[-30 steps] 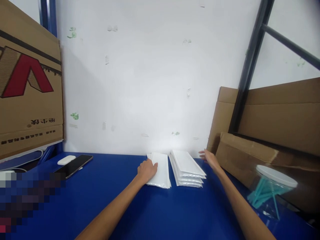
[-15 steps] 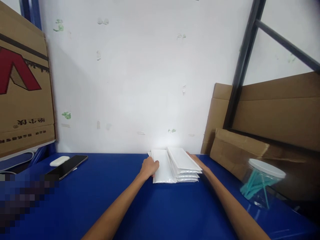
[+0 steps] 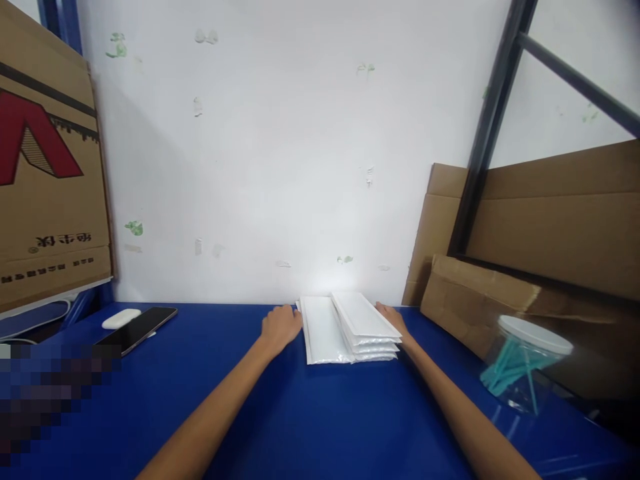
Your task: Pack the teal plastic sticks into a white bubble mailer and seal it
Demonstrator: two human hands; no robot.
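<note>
Fingers curled, left hand (image 3: 280, 326) beside white pouch stack (image 3: 350, 327); right hand (image 3: 393, 317) flat against it.

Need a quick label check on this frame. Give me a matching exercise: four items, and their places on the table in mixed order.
Items:
1. white packets
2. phone
3. clear jar with teal sticks
4. printed carton

Places:
A. right side, in front of the leaning cardboard
B. far left, standing upright
C. left part of the blue table, lying flat by a small white case
D. at the back by the wall, between the left hand and the right hand

Pairs: 1-D, 2-C, 3-A, 4-B
</note>
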